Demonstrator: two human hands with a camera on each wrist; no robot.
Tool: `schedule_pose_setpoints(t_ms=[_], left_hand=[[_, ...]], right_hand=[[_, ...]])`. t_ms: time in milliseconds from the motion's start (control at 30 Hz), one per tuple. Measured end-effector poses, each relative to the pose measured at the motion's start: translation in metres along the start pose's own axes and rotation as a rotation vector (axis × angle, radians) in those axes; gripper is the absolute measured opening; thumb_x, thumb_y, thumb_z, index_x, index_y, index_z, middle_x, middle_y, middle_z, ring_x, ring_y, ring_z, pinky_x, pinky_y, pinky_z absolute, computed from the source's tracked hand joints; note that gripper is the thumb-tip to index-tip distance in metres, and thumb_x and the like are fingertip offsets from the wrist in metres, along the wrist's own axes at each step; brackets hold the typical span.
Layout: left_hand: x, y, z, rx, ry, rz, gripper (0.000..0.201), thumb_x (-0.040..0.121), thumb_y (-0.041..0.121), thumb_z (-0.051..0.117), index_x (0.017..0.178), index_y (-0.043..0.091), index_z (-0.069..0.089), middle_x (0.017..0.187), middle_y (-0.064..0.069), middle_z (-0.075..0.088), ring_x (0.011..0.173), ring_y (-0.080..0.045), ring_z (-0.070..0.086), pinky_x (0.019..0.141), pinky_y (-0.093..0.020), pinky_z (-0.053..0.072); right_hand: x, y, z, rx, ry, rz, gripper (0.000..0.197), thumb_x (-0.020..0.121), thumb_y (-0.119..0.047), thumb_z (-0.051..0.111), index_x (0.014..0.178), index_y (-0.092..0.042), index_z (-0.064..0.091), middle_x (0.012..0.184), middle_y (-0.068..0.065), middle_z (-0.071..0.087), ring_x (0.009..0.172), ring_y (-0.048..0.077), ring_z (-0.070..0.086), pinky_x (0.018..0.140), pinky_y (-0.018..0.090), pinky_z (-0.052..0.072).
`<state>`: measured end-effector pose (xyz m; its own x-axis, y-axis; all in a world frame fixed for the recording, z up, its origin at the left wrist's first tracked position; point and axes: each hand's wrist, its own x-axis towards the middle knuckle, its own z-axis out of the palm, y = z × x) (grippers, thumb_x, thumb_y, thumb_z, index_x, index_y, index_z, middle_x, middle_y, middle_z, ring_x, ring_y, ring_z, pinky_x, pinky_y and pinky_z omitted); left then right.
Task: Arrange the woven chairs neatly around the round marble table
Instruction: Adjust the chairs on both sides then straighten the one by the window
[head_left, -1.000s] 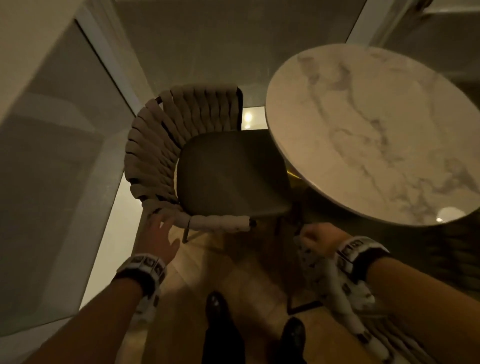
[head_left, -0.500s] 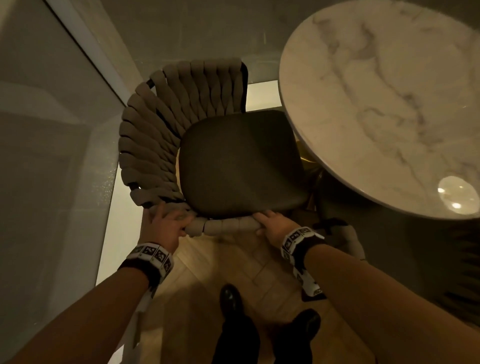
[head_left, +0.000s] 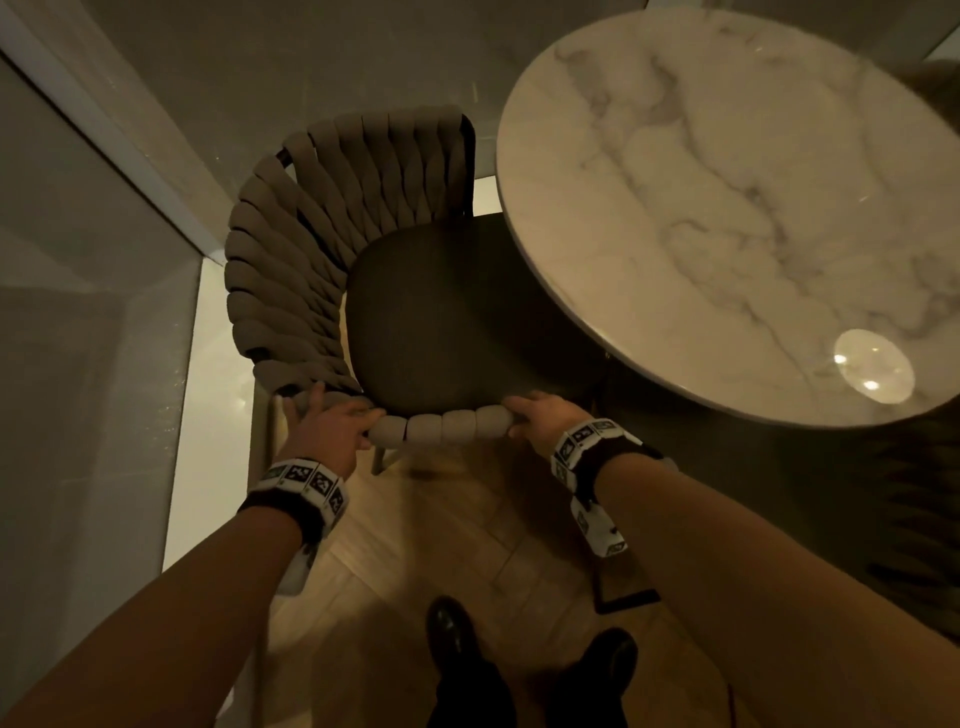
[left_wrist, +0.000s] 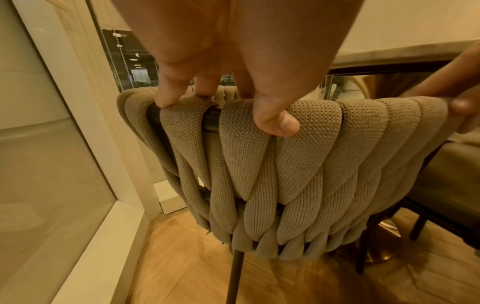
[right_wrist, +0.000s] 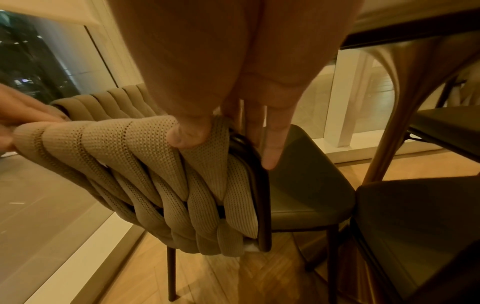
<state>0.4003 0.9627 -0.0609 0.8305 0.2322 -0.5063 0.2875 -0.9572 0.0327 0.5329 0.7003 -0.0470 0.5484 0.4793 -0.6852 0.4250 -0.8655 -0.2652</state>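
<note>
A woven chair (head_left: 291, 270) with thick beige straps and a dark seat cushion (head_left: 447, 317) stands left of the round marble table (head_left: 727, 197), its seat front reaching under the table's edge. My left hand (head_left: 327, 421) grips the near rim of the chair (left_wrist: 298, 164), thumb over the straps and fingers behind. My right hand (head_left: 535, 421) grips the end of that same rim beside the dark frame (right_wrist: 259, 185), thumb on the woven chair (right_wrist: 124, 148).
A glass wall with a white sill (head_left: 208, 374) runs close along the chair's left side. A second chair's dark seat (right_wrist: 420, 226) sits to the right under the table, near the table's pedestal (right_wrist: 405, 102). My shoes (head_left: 452, 634) stand on the wooden floor.
My right hand came up from below the table edge and took hold of the chair's rim. The chair has shifted closer to the table, its seat now partly under the marble top.
</note>
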Motion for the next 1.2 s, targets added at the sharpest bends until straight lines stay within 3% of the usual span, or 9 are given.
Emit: schedule_pose_setpoints(t_ms=[100, 167, 300, 400, 500, 733, 900, 1100, 1200], left_hand=[[0.005, 0.0, -0.005, 0.049, -0.01, 0.006, 0.058, 0.092, 0.014, 0.051, 0.14, 0.044, 0.038, 0.152, 0.013, 0.035, 0.146, -0.041, 0.002, 0.112, -0.066, 0.013], [0.003, 0.003, -0.007, 0.079, -0.036, -0.016, 0.059, 0.091, 0.016, 0.053, 0.14, 0.043, 0.036, 0.153, 0.012, 0.034, 0.146, -0.038, 0.004, 0.111, -0.067, 0.014], [0.004, 0.033, -0.011, 0.061, -0.077, -0.008, 0.07, 0.085, 0.024, 0.058, 0.144, 0.04, 0.025, 0.155, 0.006, 0.028, 0.148, -0.033, 0.006, 0.11, -0.068, 0.02], [0.008, 0.083, -0.014, -0.008, -0.128, 0.094, 0.074, 0.087, 0.035, 0.057, 0.146, 0.043, 0.014, 0.155, 0.006, 0.027, 0.145, -0.03, 0.017, 0.109, -0.07, 0.021], [0.014, 0.131, -0.02, -0.088, -0.171, 0.093, 0.077, 0.088, 0.038, 0.057, 0.145, 0.049, 0.006, 0.149, 0.0, 0.037, 0.134, -0.034, 0.038, 0.107, -0.071, 0.021], [0.028, 0.157, -0.016, -0.085, -0.228, 0.0, 0.067, 0.087, 0.029, 0.06, 0.138, 0.049, 0.022, 0.139, -0.006, 0.045, 0.127, -0.042, 0.042, 0.103, -0.074, 0.02], [0.028, 0.158, -0.015, -0.064, -0.239, -0.006, 0.064, 0.089, 0.031, 0.057, 0.139, 0.048, 0.02, 0.139, -0.007, 0.044, 0.128, -0.042, 0.041, 0.105, -0.076, 0.016], [0.024, 0.159, -0.017, -0.04, -0.209, 0.015, 0.064, 0.093, 0.02, 0.047, 0.143, 0.047, 0.017, 0.143, -0.007, 0.042, 0.128, -0.041, 0.041, 0.107, -0.072, 0.019], [0.008, 0.161, -0.017, -0.018, -0.144, 0.043, 0.066, 0.092, 0.027, 0.048, 0.146, 0.043, 0.013, 0.149, -0.004, 0.037, 0.132, -0.038, 0.037, 0.11, -0.067, 0.022]], right_hand=[[-0.007, 0.006, -0.007, -0.046, 0.036, -0.022, 0.053, 0.095, -0.041, 0.047, 0.145, -0.037, 0.029, 0.152, 0.005, 0.034, 0.138, 0.03, 0.032, 0.111, 0.047, 0.034], [-0.023, 0.022, -0.005, -0.05, 0.088, 0.001, 0.062, 0.093, -0.042, 0.05, 0.148, -0.038, 0.019, 0.154, 0.003, 0.03, 0.14, 0.03, 0.027, 0.111, 0.049, 0.031], [-0.088, 0.088, 0.023, 0.087, 0.233, 0.266, 0.09, 0.081, -0.049, 0.06, 0.15, -0.034, 0.004, 0.155, 0.007, 0.021, 0.14, 0.032, 0.023, 0.111, 0.049, 0.031], [-0.144, 0.132, 0.051, 0.151, 0.086, 0.431, 0.093, 0.076, -0.057, 0.062, 0.149, -0.029, 0.011, 0.151, 0.008, 0.028, 0.134, 0.032, 0.035, 0.107, 0.047, 0.038], [-0.175, 0.143, 0.073, 0.235, -0.056, 0.496, 0.08, 0.081, -0.055, 0.062, 0.145, -0.025, 0.024, 0.138, 0.008, 0.047, 0.118, 0.027, 0.052, 0.097, 0.041, 0.047], [-0.17, 0.143, 0.09, 0.346, 0.018, 0.523, 0.057, 0.091, -0.035, 0.056, 0.139, -0.022, 0.028, 0.122, 0.011, 0.059, 0.102, 0.029, 0.061, 0.085, 0.042, 0.053], [-0.169, 0.145, 0.092, 0.328, 0.046, 0.518, 0.059, 0.09, -0.034, 0.057, 0.139, -0.022, 0.028, 0.121, 0.011, 0.059, 0.103, 0.031, 0.061, 0.085, 0.043, 0.053], [-0.174, 0.147, 0.092, 0.343, 0.052, 0.49, 0.06, 0.089, -0.036, 0.058, 0.139, -0.024, 0.027, 0.119, 0.01, 0.06, 0.1, 0.03, 0.062, 0.082, 0.042, 0.054], [-0.178, 0.15, 0.091, 0.331, 0.044, 0.455, 0.063, 0.088, -0.041, 0.058, 0.141, -0.024, 0.028, 0.118, 0.008, 0.06, 0.098, 0.028, 0.062, 0.083, 0.044, 0.054]])
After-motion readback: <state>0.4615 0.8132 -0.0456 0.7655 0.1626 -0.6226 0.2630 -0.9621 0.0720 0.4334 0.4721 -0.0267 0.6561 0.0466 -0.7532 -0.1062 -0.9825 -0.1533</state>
